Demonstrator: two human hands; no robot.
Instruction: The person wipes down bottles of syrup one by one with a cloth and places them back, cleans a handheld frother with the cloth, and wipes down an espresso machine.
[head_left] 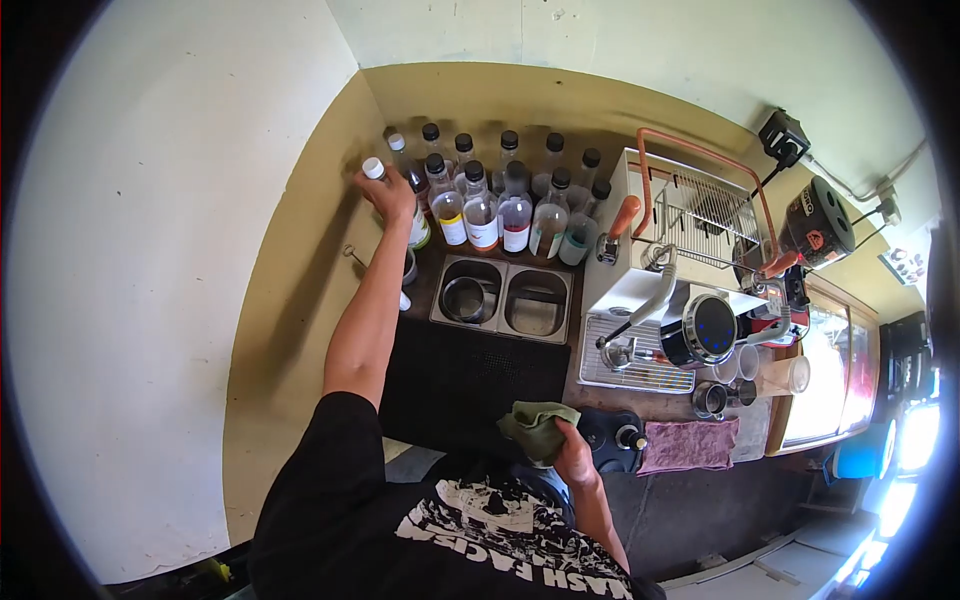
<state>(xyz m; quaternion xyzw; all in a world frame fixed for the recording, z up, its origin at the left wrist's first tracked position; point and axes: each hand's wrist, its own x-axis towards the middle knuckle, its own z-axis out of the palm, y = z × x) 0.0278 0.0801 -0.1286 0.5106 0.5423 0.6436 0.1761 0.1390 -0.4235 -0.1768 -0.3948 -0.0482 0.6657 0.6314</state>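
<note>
At the left end of the bottle rows, my left hand (391, 195) is closed around a white-capped bottle (418, 235) with a green label. The hand and forearm cover much of this bottle. Another white-capped bottle (397, 143) stands just behind it. To the right are several black-capped bottles (481, 218), upright in two rows along the wall. In front of my body, my right hand (574, 457) grips a crumpled green cloth (540, 425).
Two metal wells (537, 320) lie before the bottles, with a black mat (470, 372) nearer me. An espresso machine (628, 285) fills the right side, with a drip tray (635, 375). A pink towel (688, 445) hangs by the counter edge, near clear cups (785, 377).
</note>
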